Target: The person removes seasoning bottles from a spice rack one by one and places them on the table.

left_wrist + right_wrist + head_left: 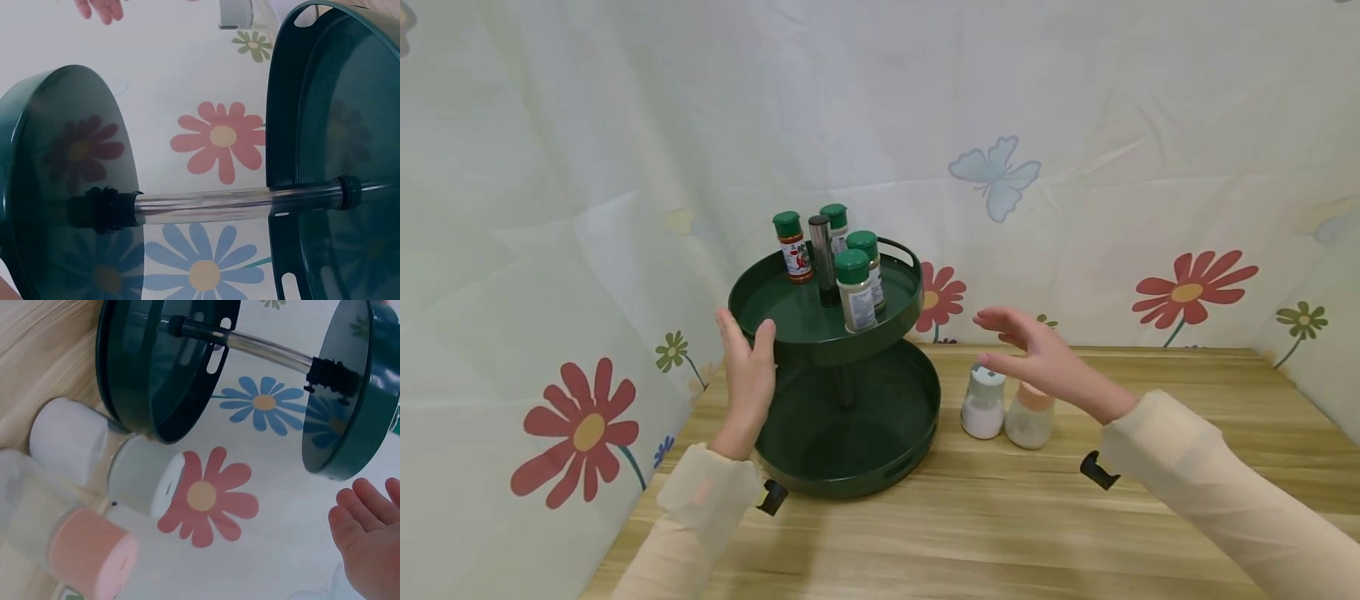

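A dark green two-tier turntable rack (pixel 820 354) stands on the table, seen side-on in both wrist views. Its upper tray (pixel 763 304) bears several spice bottles with green caps, among them a red-filled bottle (pixel 795 254) at the left and a pale one (pixel 856 296) in front. My left hand (pixel 748 379) is at the left side of the upper tray, fingers extended upward along its rim. To the right of the rack my right hand (pixel 1045 354) hovers with relaxed fingers, holding nothing. Beneath it stand a shaker with a whitish lid (pixel 982 408) and a shaker with a peach lid (pixel 1030 417).
The lower tray (pixel 880 425) shows its bare dark floor. A chrome post (pixel 822 254) rises through the upper tray among the bottles. Behind the wooden table (pixel 985 533) hangs a white cloth (pixel 880 108) printed with flowers and a butterfly, which also runs along the left side.
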